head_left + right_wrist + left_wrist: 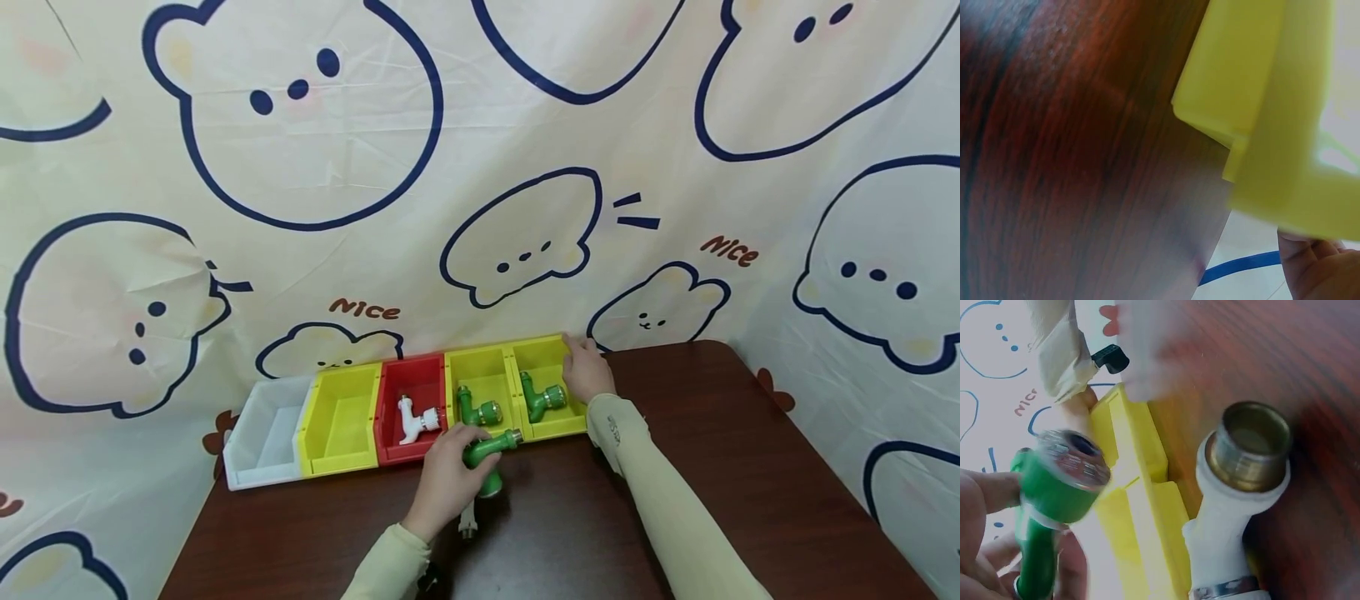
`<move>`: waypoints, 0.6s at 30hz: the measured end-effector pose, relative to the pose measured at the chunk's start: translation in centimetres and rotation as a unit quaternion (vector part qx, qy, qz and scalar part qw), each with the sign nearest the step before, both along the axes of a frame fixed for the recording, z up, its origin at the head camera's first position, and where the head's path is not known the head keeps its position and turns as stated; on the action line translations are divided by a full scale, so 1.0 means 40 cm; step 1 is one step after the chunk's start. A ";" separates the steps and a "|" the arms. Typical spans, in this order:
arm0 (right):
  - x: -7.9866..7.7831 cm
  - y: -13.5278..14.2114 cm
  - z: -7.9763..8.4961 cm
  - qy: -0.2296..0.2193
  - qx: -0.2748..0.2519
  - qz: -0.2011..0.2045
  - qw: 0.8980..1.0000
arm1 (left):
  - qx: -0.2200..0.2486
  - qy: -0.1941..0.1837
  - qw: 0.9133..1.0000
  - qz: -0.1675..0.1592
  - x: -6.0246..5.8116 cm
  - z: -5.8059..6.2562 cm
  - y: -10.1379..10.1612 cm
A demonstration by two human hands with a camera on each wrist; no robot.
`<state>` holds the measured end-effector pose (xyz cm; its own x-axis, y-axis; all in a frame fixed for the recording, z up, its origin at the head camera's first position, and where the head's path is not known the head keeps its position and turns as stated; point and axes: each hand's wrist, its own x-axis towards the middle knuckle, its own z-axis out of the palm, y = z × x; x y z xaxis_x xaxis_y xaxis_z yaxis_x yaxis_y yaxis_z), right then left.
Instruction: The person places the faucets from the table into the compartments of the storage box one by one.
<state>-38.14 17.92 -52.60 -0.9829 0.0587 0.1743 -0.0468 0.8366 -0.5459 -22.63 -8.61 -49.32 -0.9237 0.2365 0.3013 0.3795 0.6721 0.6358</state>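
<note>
My left hand [448, 473] grips a green tap [491, 448] with a metal threaded end, above the table in front of the bins. Below that tap, a white tap [468, 520] shows its metal end; in the left wrist view it looms large, and I cannot tell whether the hand holds it too. My right hand [589, 372] grips the right end of the rightmost yellow bin [546, 358], fingers at its back corner. Inside this bin lies a green tap [542, 398]. Another green tap [478, 408] lies in the neighbouring yellow bin [480, 367].
Further left in the joined row come a red bin [412, 379] holding a white tap [416, 419], a yellow bin [343, 417] and a white bin [268, 433]. The row stands along the back of the dark wooden table [720, 467], against a patterned cloth [525, 125].
</note>
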 end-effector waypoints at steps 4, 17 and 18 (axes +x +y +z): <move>0.004 -0.002 0.005 -0.004 -0.004 0.001 1.000 | -0.027 0.050 0.998 0.010 -0.004 -0.012 -0.001; 0.006 -0.002 0.013 -0.013 0.002 0.003 1.000 | -0.088 0.116 0.989 0.041 -0.007 -0.012 -0.002; 0.006 -0.002 0.013 -0.014 0.001 0.003 1.000 | -0.091 0.111 0.989 0.040 -0.006 -0.012 -0.003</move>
